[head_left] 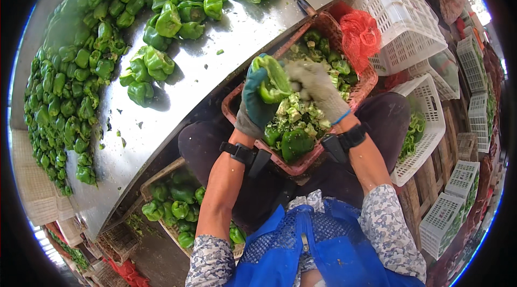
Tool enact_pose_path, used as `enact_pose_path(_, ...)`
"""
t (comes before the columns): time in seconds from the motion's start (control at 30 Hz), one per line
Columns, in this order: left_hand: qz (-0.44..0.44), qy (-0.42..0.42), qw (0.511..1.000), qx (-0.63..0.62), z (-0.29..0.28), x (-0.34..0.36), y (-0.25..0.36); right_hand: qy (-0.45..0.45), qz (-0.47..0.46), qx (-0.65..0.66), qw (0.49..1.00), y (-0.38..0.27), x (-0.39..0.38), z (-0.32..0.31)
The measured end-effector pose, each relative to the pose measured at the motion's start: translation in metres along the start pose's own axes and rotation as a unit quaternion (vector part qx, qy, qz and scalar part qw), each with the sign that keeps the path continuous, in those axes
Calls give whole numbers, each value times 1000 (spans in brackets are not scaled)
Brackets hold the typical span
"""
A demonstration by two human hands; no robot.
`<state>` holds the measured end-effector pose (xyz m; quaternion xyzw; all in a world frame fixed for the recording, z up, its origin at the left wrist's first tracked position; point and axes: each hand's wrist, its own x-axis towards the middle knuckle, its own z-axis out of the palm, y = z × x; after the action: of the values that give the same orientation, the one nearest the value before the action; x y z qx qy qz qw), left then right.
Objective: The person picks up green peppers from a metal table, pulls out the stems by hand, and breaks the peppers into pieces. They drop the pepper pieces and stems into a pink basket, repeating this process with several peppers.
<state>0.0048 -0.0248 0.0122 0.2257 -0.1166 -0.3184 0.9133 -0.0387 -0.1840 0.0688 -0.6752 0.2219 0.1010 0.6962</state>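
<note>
A work area with a bare metal table (pixel 215 66) takes up the left and far side, a big pile of whole green peppers (pixel 70 66) along its left end and a small cluster (pixel 142 71) nearer its middle. Near left, below the table edge, more peppers (pixel 180 210) sit in a crate, partly covered by the left forearm.

The gloved left hand (pixel 253 98) is clamped round a cut green pepper (pixel 274 79), held up over a red crate (pixel 293 169). The pepper's long axis runs mostly far to near, its near end leaning right, and its opened side faces the right hand (pixel 314 83). That hand, in a pale glove, is just to the right of it; the left is the nearer, already bearing it. The right hand's fingers are blurred, so whether they grip anything or touch the pepper I cannot tell. Below lie pale, chopped-looking pieces (pixel 301 114), the far ones partly hidden by the right hand.

Farther right, red netting (pixel 360 33) hangs at the crate's far corner beside white crates (pixel 398 12). Near right, a white basket (pixel 439 120) holds green strips (pixel 413 133), partly hidden by the knee.
</note>
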Motion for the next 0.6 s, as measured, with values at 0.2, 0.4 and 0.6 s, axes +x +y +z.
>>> enact_pose_path(0.2,-58,134,973,-177,-5,6,-9,186,-150,-576,782,31,2,-42)
enact_pose_path(0.4,-59,162,982,-84,-22,6,-21,77,-330,-357,870,48,-20,19)
enact_pose_path(0.6,-83,260,953,130,-16,7,-17,61,-180,-118,975,38,6,-1)
